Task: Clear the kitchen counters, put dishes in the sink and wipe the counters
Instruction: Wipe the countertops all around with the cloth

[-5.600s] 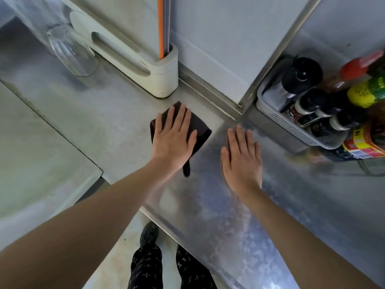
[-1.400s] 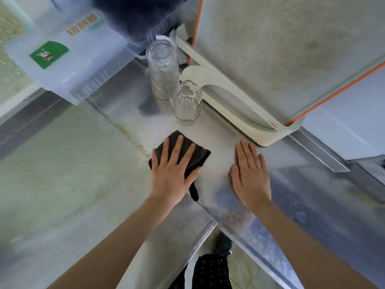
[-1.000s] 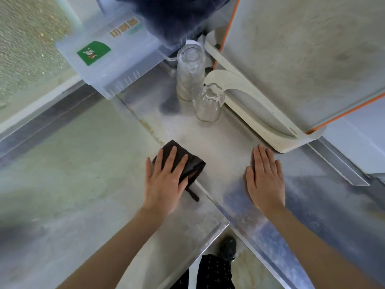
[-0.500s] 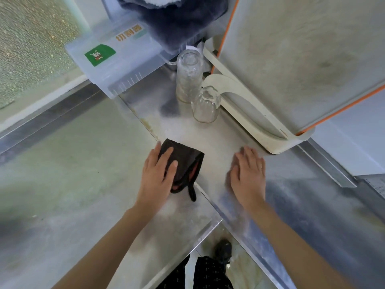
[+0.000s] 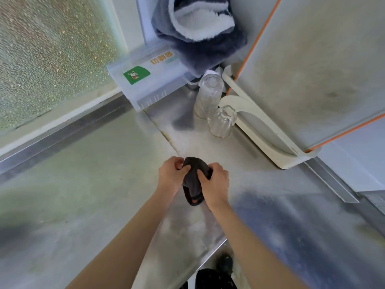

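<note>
My left hand (image 5: 171,176) and right hand (image 5: 214,183) both pinch the dark cloth (image 5: 194,181) between them, just above the steel surface (image 5: 260,184). Its long side points toward me.

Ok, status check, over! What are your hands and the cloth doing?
Left hand and right hand both gripping dark wiping cloth, bunched above steel counter. Two upturned clear glasses ahead, apart.

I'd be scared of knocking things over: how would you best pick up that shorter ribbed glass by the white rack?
Probably by its ribbed side wall, from the open counter side in front. The short glass stands upside down, so no rim to hook; the tall glass and white rack crowd its back and right.
</note>
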`<state>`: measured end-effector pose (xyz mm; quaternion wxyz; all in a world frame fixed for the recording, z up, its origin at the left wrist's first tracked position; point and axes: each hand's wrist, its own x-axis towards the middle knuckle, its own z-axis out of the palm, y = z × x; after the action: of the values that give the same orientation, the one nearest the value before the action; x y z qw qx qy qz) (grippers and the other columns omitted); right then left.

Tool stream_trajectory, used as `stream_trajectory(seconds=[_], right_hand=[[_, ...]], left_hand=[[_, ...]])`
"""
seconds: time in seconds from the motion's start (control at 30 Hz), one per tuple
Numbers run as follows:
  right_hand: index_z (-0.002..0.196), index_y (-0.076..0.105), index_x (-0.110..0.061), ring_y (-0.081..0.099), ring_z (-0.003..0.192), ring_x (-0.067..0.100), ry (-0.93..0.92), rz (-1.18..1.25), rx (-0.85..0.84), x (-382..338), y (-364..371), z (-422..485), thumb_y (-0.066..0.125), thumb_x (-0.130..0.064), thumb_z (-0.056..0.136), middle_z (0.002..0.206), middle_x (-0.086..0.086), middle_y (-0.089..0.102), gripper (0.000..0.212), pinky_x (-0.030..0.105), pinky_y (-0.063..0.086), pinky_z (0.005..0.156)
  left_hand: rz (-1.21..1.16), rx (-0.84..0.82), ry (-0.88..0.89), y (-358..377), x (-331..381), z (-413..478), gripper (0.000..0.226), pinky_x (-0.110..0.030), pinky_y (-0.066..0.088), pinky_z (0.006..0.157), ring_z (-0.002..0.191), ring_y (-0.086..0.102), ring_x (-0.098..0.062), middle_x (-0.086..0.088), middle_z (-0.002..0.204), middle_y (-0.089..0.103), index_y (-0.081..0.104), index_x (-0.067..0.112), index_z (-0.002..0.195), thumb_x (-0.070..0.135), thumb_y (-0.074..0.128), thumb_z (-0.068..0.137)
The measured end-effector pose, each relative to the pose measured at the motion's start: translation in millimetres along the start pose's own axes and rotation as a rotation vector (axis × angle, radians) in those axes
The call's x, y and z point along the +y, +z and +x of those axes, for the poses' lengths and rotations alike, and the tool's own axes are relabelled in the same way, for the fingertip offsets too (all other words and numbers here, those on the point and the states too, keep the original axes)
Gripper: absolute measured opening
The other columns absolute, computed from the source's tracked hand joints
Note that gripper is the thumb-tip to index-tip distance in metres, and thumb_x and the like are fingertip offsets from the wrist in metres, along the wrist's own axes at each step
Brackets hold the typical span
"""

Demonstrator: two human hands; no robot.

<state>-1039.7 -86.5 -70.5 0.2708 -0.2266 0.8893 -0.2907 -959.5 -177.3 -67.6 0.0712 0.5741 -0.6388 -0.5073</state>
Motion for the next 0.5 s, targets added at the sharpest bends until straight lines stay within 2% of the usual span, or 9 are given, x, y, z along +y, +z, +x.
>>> stream_trajectory(seconds=[0.07,0.1,0.17,0.2,0.27,0.37,0.43,0.5], right_hand=[[0.095,0.051,-0.015,0.054,0.080,0.015,0.013,0.303,-0.029,-3,-7,-10,0.060,-0.020,0.088,0.084,-0.001,0.057,0.012,0.017,0.045,0.066],[0.094,0.051,-0.016,0.054,0.075,0.010,0.014,0.392,-0.022,-4,-11,-15,0.061,-0.018,0.088,0.082,-0.002,0.057,0.012,0.013,0.043,0.061],[0.092,0.053,-0.019,0.054,0.070,0.005,-0.008,0.470,-0.007,-5,-21,-21,0.064,-0.016,0.086,0.081,-0.002,0.058,0.013,0.011,0.042,0.059],[0.090,0.053,-0.020,0.054,0.069,0.005,-0.034,0.484,-0.018,-6,-26,-24,0.065,-0.015,0.086,0.080,-0.001,0.059,0.014,0.012,0.042,0.059],[0.086,0.053,-0.023,0.053,0.067,0.004,-0.111,0.462,-0.088,-9,-39,-31,0.065,-0.015,0.086,0.077,-0.002,0.059,0.015,0.012,0.042,0.059],[0.085,0.051,-0.024,0.052,0.067,-0.002,-0.242,0.291,-0.232,-16,-59,-37,0.065,-0.021,0.087,0.076,-0.007,0.057,0.014,0.012,0.042,0.060],[0.088,0.050,-0.023,0.052,0.068,0.000,-0.335,0.143,-0.273,-21,-66,-31,0.065,-0.026,0.086,0.074,-0.011,0.056,0.015,0.018,0.043,0.061],[0.087,0.050,-0.023,0.050,0.065,0.003,-0.397,0.074,-0.285,-32,-68,-18,0.066,-0.027,0.085,0.069,-0.015,0.053,0.016,0.024,0.042,0.064]], left_hand=[[0.025,-0.027,0.087,-9,-6,-5,0.014,-0.025,0.045,0.066,0.084,0.061,-0.031,-0.012,0.082,0.065,0.067,0.003,0.089,0.015,0.066,0.082],[0.003,-0.037,0.124,-14,-9,-9,0.015,-0.030,0.043,0.063,0.079,0.061,-0.033,-0.015,0.077,0.063,0.066,0.003,0.081,0.018,0.066,0.082],[-0.086,-0.081,0.163,-26,-13,-21,0.016,-0.036,0.042,0.066,0.073,0.056,-0.029,-0.012,0.074,0.060,0.057,0.010,0.075,0.021,0.062,0.086],[-0.102,-0.113,0.193,-32,-16,-29,0.017,-0.031,0.041,0.065,0.070,0.052,-0.023,-0.008,0.072,0.057,0.053,0.014,0.076,0.022,0.059,0.089],[-0.101,-0.157,0.282,-41,-21,-45,0.020,-0.024,0.035,0.059,0.062,0.044,-0.013,-0.006,0.066,0.050,0.046,0.014,0.079,0.027,0.052,0.094],[-0.110,-0.144,0.316,-49,-26,-68,0.018,-0.028,0.037,0.054,0.053,0.046,-0.013,-0.007,0.061,0.052,0.044,0.022,0.082,0.034,0.048,0.094],[-0.103,-0.092,0.318,-54,-26,-71,0.019,-0.032,0.043,0.057,0.060,0.056,-0.018,-0.004,0.066,0.060,0.046,0.025,0.085,0.043,0.045,0.088],[-0.101,-0.032,0.357,-61,-22,-65,0.015,-0.027,0.044,0.062,0.068,0.059,-0.013,0.001,0.073,0.062,0.050,0.026,0.084,0.041,0.047,0.085]])
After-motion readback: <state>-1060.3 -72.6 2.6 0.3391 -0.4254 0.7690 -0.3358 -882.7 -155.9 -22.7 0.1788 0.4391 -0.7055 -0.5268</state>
